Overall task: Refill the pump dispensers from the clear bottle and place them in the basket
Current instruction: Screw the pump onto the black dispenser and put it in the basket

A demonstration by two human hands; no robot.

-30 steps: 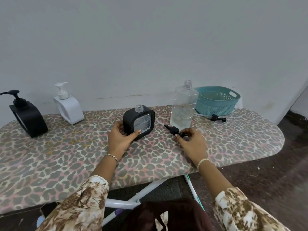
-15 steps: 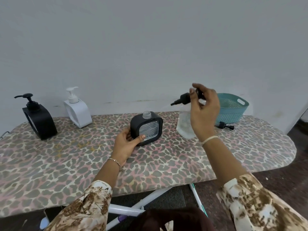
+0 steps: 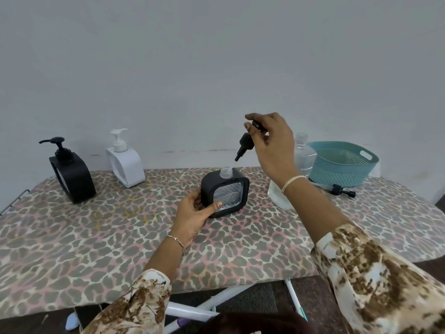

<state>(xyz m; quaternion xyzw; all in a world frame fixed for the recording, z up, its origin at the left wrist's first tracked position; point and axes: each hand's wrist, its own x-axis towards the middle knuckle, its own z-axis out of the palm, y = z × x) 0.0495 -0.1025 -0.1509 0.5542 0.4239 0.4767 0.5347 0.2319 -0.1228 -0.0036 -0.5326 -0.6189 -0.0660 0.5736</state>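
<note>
1. While the leopard-print surface [image 3: 96, 249] carries the same things as a second ago, the work on it has shifted; every place below is given from the square black dispenser [image 3: 226, 191], which stands upright near its middle.
2. Right of that dispenser and farther back sits the teal basket [image 3: 337, 169]. No dispenser shows inside it, so nothing seems placed yet.
3. Between the dispenser and the basket stands the clear bottle [image 3: 304, 155], uncapped and half hidden by the right forearm. Its liquid level is hard to read.
4. Well to the left stand a black pump dispenser [image 3: 72, 174] and a white pump dispenser [image 3: 125, 165], both capped and apart from the hands.
5. The square dispenser has a black frame, a clear diamond-patterned window and a bare threaded neck [image 3: 226, 171].
6. The hands are apart. The left hand [image 3: 192, 213] grips the dispenser's left side, thumb across the front. The right hand [image 3: 272, 141] pinches the black pump head [image 3: 245, 145].
7. A second ago that pump lay on the surface just right of the dispenser; now it hangs tilted directly above the neck, its tube aimed at the mouth. Filling this one looks finished, and seating and screwing the pump down remain.
8. A second loose pump [image 3: 339, 190] lies to the right, beside the basket.
</note>
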